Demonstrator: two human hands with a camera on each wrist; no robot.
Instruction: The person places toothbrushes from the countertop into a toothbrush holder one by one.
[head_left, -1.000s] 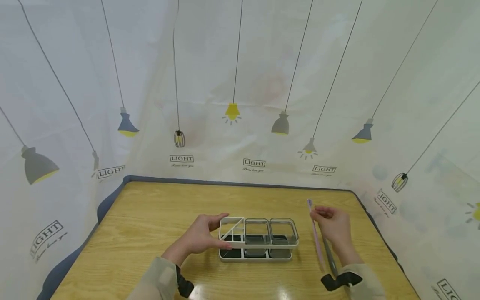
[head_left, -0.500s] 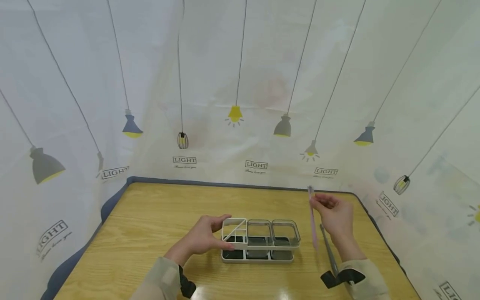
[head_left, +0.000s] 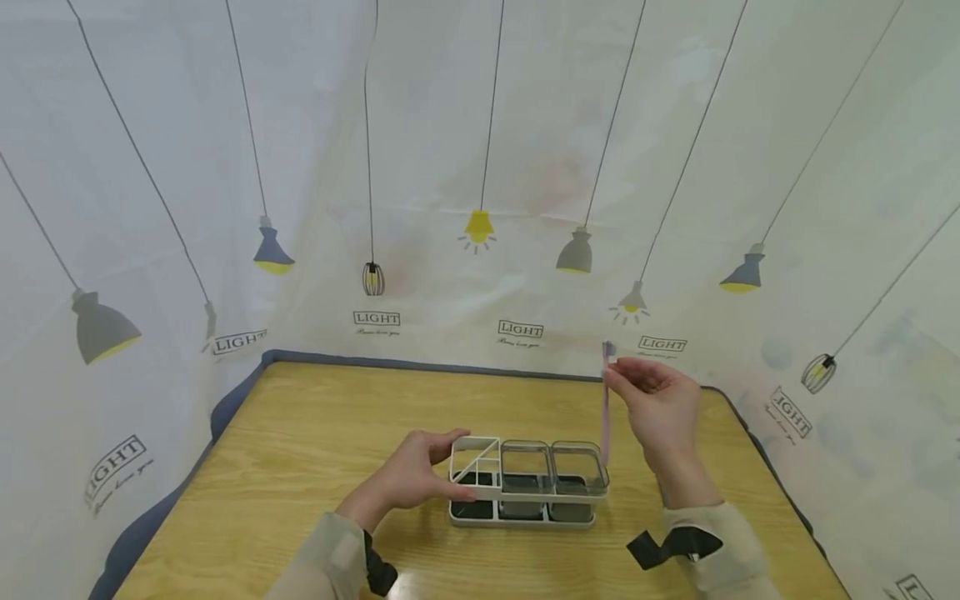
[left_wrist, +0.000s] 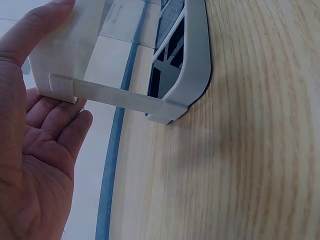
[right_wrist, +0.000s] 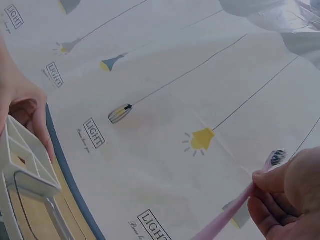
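Observation:
My left hand point(head_left: 408, 475) grips the left end of a white two-tier toothbrush holder point(head_left: 525, 497), thumb in front and fingers behind. That end has a divided white insert point(head_left: 476, 463). Two clear cups point(head_left: 526, 443) sit in the other openings, above a base with dark pads. My right hand point(head_left: 663, 412) pinches a pink toothbrush point(head_left: 605, 417) just below its head between thumb and fingers. The brush hangs upright, bristles up, and its lower end overlaps the right cup in the head view. Dark bristles point(right_wrist: 278, 157) show in the right wrist view.
The holder stands on a wood-grain table point(head_left: 360, 400) with a blue edge. A pale sheet point(head_left: 427, 150) printed with lamps surrounds the table at the back and sides. A dark grey handle is mostly hidden under the right forearm.
My right hand has raised the pink toothbrush from beside the grey handle and moved it left to the holder's right end, turning it more upright. My left hand has kept its grip.

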